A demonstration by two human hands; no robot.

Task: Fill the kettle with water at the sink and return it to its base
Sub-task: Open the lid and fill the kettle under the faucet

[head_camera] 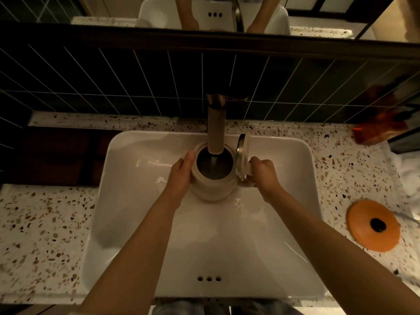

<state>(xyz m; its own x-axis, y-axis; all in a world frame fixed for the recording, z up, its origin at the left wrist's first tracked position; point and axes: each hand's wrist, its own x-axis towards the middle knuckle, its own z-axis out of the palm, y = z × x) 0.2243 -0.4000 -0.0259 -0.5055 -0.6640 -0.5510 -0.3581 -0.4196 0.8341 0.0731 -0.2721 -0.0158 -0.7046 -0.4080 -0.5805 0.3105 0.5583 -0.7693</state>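
Note:
A cream kettle (213,187) is held upright inside the white sink (136,201), directly under the metal tap (216,128). Its lid (242,155) stands hinged open on the right side. A thin stream of water runs from the spout into the kettle's dark opening. My left hand (181,176) presses flat against the kettle's left wall. My right hand (263,176) is closed around the kettle's handle on the right. The round orange base (372,225) with a dark centre connector lies on the counter to the right of the sink.
A speckled terrazzo counter (45,235) surrounds the sink. Dark tiles (113,83) and a mirror (204,12) rise behind the tap. A reddish-orange object (379,128) sits at the back right. White cloth (409,173) lies at the right edge.

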